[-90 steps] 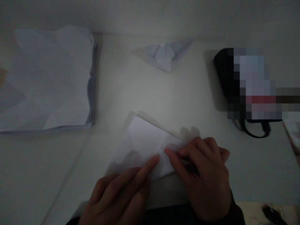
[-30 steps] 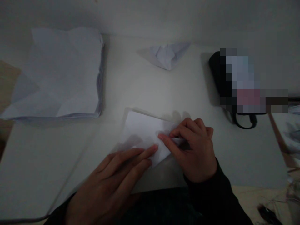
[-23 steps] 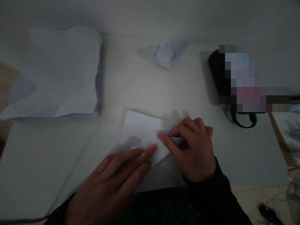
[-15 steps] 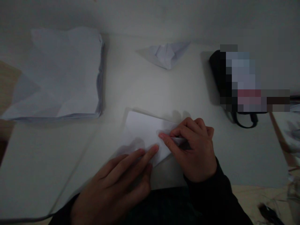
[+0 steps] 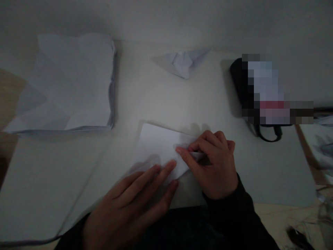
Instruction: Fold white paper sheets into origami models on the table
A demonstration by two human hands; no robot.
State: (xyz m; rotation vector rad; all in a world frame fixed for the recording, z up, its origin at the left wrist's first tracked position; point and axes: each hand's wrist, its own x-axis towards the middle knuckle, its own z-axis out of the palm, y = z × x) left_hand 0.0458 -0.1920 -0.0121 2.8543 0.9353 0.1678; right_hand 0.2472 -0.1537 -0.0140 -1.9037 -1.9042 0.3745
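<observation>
A folded sheet of white paper (image 5: 158, 140) lies on the table in front of me. My left hand (image 5: 135, 198) rests on its lower left part with fingers stretched out, the fingertips touching the paper. On the right side of the sheet, my right hand (image 5: 212, 159) pinches a folded edge, thumb on top of the paper and fingers curled beside it. A small raised flap shows under the right fingers; the rest of that corner is hidden by the hand.
A stack of creased white paper (image 5: 75, 83) sits at the left. Toward the back lies a folded paper shape (image 5: 183, 64) with pointed ends. A black case (image 5: 238, 81) with a strap loop stands at the right, partly blurred out. A dark cable (image 5: 31, 244) runs along the lower left.
My left thumb has moved outward to the right and now reaches the lower edge of the paper. The right hand keeps its pinch. The view has shifted slightly.
</observation>
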